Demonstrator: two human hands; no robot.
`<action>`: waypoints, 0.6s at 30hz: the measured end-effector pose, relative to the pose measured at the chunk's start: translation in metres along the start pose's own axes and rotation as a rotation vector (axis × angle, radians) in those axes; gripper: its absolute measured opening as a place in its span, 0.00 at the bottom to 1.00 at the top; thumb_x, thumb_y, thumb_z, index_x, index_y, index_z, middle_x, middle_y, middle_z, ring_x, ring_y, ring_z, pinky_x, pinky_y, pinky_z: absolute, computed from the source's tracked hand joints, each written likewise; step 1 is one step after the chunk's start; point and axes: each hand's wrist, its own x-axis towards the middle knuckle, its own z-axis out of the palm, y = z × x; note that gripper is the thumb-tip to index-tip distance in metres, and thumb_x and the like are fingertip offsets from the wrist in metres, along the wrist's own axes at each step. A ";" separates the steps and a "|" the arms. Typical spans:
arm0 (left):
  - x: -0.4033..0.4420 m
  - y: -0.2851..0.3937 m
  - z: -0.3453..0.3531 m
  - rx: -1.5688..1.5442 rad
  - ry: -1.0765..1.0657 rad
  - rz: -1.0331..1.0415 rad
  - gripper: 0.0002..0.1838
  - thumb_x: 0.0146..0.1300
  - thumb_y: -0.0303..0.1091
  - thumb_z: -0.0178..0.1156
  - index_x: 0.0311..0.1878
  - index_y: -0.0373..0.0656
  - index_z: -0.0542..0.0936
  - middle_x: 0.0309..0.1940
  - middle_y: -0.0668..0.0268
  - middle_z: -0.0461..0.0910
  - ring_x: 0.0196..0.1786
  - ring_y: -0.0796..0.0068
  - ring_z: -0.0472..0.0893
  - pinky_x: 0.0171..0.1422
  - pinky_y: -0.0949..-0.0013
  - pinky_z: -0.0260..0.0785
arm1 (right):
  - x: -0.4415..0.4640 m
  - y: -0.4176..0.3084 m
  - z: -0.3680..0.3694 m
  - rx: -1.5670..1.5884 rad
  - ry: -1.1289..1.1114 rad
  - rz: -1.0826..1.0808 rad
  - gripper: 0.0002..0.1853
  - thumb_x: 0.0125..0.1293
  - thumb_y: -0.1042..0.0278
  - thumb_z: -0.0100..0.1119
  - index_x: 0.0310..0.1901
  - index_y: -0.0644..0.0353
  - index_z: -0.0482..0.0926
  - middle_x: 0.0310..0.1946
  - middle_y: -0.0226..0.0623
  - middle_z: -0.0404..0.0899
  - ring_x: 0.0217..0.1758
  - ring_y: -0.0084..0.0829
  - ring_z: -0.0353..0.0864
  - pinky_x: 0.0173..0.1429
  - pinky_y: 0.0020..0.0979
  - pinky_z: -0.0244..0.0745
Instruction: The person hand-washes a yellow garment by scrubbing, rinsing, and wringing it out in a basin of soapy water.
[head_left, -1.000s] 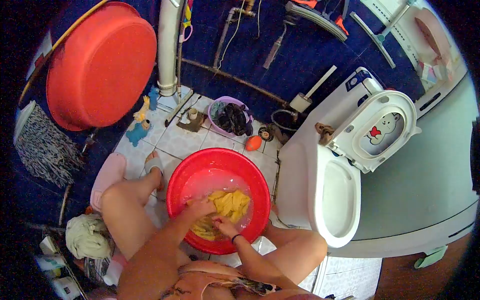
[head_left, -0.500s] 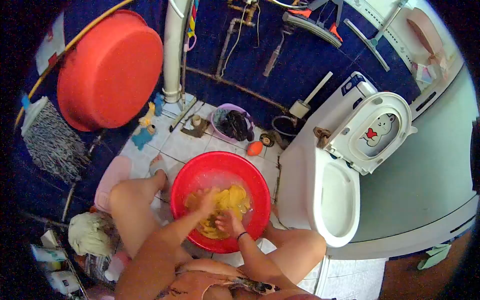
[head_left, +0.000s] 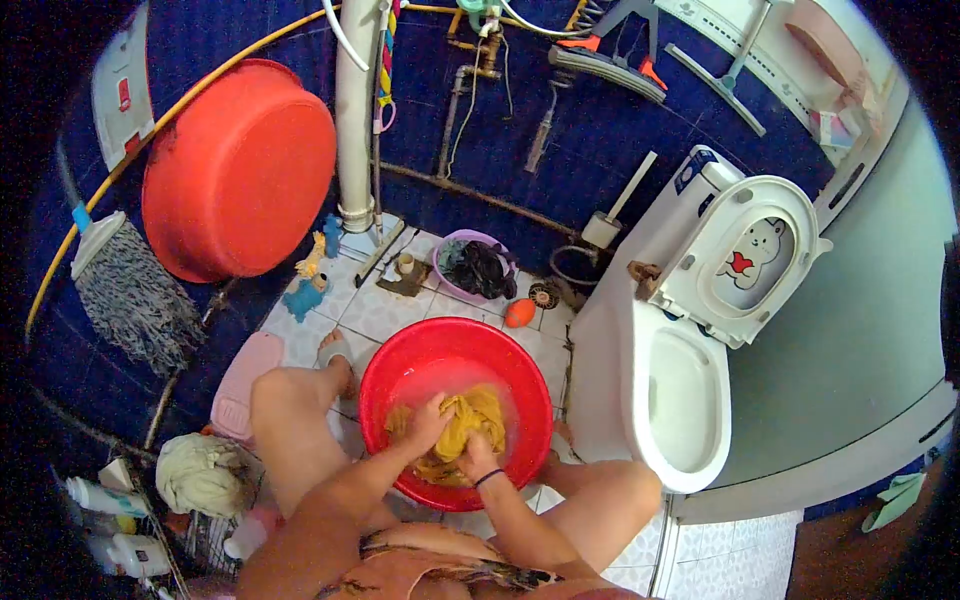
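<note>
A wet mustard-yellow cloth (head_left: 468, 418) lies bunched in soapy water inside a red basin (head_left: 540, 410) on the floor between my legs. My left hand (head_left: 432, 422) is closed on the left part of the cloth, with fingers curled over a fold. On the right side, my right hand (head_left: 478, 457) grips the cloth too, a dark band round its wrist. Part of the cloth spreads in the water below and left of my hands. Some fingertips are hidden in the folds.
The white toilet (head_left: 684, 400), lid raised, stands close on the right. Beyond the basin are a purple tub (head_left: 438, 262) with a black bag and an orange ball-like object (head_left: 520, 313). A large red tub (head_left: 240, 170) and mop (head_left: 135, 290) lean at left.
My hands, earlier spread over the cloth, now clutch it, and it is bunched up between them. The whole view has shifted slightly, with the basin now lower and further right.
</note>
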 end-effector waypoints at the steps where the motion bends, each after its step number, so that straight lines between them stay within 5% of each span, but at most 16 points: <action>1: 0.000 0.004 0.004 -0.009 0.019 0.035 0.16 0.52 0.38 0.56 0.41 0.38 0.72 0.36 0.50 0.75 0.42 0.53 0.75 0.45 0.58 0.66 | -0.008 -0.006 0.012 -0.021 0.095 0.008 0.14 0.61 0.65 0.44 0.47 0.60 0.71 0.40 0.37 0.75 0.41 0.34 0.75 0.47 0.35 0.72; 4: -0.026 0.053 0.007 0.051 -0.041 0.263 0.16 0.51 0.40 0.58 0.40 0.41 0.72 0.39 0.51 0.74 0.45 0.54 0.73 0.47 0.58 0.65 | 0.001 -0.013 -0.021 -0.135 0.120 -0.180 0.18 0.60 0.63 0.44 0.51 0.58 0.68 0.48 0.37 0.71 0.51 0.34 0.71 0.55 0.40 0.66; 5: -0.038 0.070 0.013 0.080 -0.080 0.356 0.16 0.50 0.40 0.59 0.39 0.42 0.72 0.41 0.51 0.73 0.46 0.54 0.72 0.48 0.58 0.64 | 0.085 0.005 -0.122 0.270 -0.641 -0.057 0.17 0.59 0.63 0.44 0.49 0.59 0.70 0.48 0.38 0.71 0.50 0.36 0.71 0.54 0.41 0.67; 8: -0.047 0.059 0.036 0.025 -0.109 0.391 0.17 0.48 0.39 0.59 0.38 0.39 0.72 0.38 0.52 0.73 0.44 0.52 0.73 0.45 0.58 0.65 | 0.085 0.006 -0.122 -0.244 -0.368 -0.356 0.16 0.58 0.63 0.45 0.47 0.60 0.71 0.47 0.39 0.71 0.48 0.37 0.72 0.52 0.42 0.69; 10: -0.017 0.000 0.052 -0.045 -0.089 0.080 0.18 0.49 0.39 0.58 0.39 0.37 0.72 0.39 0.52 0.73 0.44 0.55 0.74 0.46 0.59 0.65 | 0.063 -0.002 -0.096 -0.258 -0.155 -0.342 0.16 0.58 0.64 0.45 0.48 0.60 0.70 0.46 0.39 0.71 0.46 0.37 0.73 0.49 0.41 0.70; 12: -0.005 0.014 -0.002 -0.315 -0.230 -0.186 0.18 0.48 0.38 0.58 0.41 0.38 0.73 0.39 0.51 0.74 0.50 0.55 0.71 0.49 0.58 0.64 | 0.023 -0.016 -0.035 0.065 0.082 -0.115 0.17 0.59 0.64 0.46 0.50 0.60 0.68 0.45 0.38 0.71 0.44 0.36 0.72 0.45 0.38 0.72; 14: 0.016 -0.039 -0.005 0.481 -0.321 -0.190 0.24 0.47 0.35 0.58 0.50 0.42 0.69 0.48 0.49 0.69 0.56 0.54 0.65 0.53 0.56 0.61 | 0.030 -0.017 -0.041 -0.218 0.071 -0.317 0.18 0.55 0.68 0.46 0.49 0.60 0.68 0.42 0.37 0.72 0.44 0.35 0.73 0.46 0.38 0.72; 18: 0.019 -0.029 -0.027 -0.106 -0.396 -0.116 0.36 0.46 0.34 0.58 0.61 0.49 0.56 0.59 0.51 0.56 0.61 0.56 0.59 0.60 0.59 0.56 | -0.008 -0.042 0.010 -0.382 0.136 -0.375 0.19 0.47 0.81 0.43 0.44 0.63 0.70 0.35 0.38 0.74 0.38 0.36 0.76 0.43 0.37 0.74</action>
